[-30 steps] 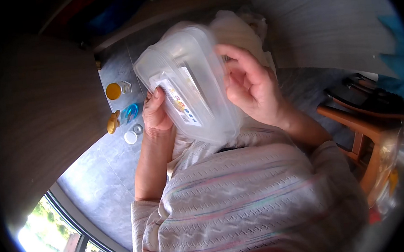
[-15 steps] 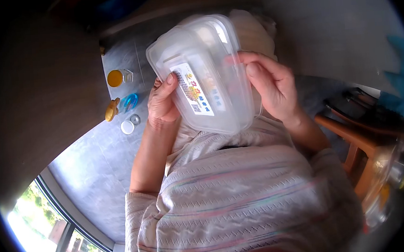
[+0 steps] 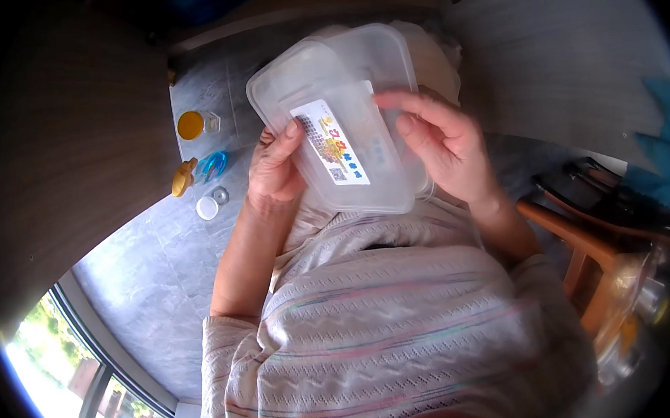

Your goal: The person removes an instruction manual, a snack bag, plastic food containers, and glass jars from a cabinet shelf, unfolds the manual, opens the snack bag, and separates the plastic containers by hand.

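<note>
My left hand (image 3: 274, 167) grips the left edge of a translucent plastic food container (image 3: 318, 78), thumb on the front and fingers behind. A white printed label (image 3: 336, 151) with colored characters and a QR code is on its face. Behind it, fanned out to the right, shows a second translucent plastic piece (image 3: 390, 54) with rounded corners. My right hand (image 3: 451, 143) is at the right side, index finger stretched over the rear piece, its tip by a white label edge. The right thumb stands apart from the index finger; the other fingers are partly hidden.
On the grey tiled floor at left are a yellow-lidded jar (image 3: 192, 126), a blue clear item with a gold-colored top (image 3: 185, 177), and a white round cap (image 3: 207, 209). Wooden panels flank both sides. A wooden stool (image 3: 577, 231) carrying dark items stands at right.
The front container has shifted and turned slightly, so the rear piece fans out more to the right. My right index finger now lies in front of the rear piece, near its label.
</note>
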The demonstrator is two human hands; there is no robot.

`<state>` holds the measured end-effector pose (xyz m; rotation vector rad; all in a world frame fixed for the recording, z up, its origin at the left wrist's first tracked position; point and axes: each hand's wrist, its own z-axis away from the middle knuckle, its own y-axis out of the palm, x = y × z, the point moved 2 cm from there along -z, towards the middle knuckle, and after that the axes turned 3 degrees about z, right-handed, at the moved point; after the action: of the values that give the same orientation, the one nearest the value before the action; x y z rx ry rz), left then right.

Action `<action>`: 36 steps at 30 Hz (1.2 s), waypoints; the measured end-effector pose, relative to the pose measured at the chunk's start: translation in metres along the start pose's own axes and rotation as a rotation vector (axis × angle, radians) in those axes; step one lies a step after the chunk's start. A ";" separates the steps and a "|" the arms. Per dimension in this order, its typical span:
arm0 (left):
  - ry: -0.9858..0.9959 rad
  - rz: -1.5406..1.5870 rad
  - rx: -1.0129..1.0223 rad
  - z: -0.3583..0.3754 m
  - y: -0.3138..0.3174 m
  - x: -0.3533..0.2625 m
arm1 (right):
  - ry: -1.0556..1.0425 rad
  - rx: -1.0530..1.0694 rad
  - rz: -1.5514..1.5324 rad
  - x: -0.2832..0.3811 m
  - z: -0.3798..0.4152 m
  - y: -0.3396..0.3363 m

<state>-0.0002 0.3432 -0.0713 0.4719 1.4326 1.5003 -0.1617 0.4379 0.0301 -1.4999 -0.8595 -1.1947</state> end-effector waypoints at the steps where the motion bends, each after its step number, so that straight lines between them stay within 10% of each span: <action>1: 0.005 -0.009 -0.005 0.000 0.001 0.000 | 0.015 0.045 -0.066 -0.001 -0.001 -0.002; 18: 0.327 -0.136 -0.186 0.002 0.008 -0.008 | 0.057 0.016 -0.190 -0.013 0.005 -0.011; 36: 0.200 -0.213 -0.309 0.005 -0.016 -0.010 | -0.025 0.156 -0.313 -0.019 -0.003 -0.002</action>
<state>0.0149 0.3348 -0.0813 -0.0195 1.3228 1.5901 -0.1695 0.4363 0.0124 -1.2880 -1.2089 -1.3015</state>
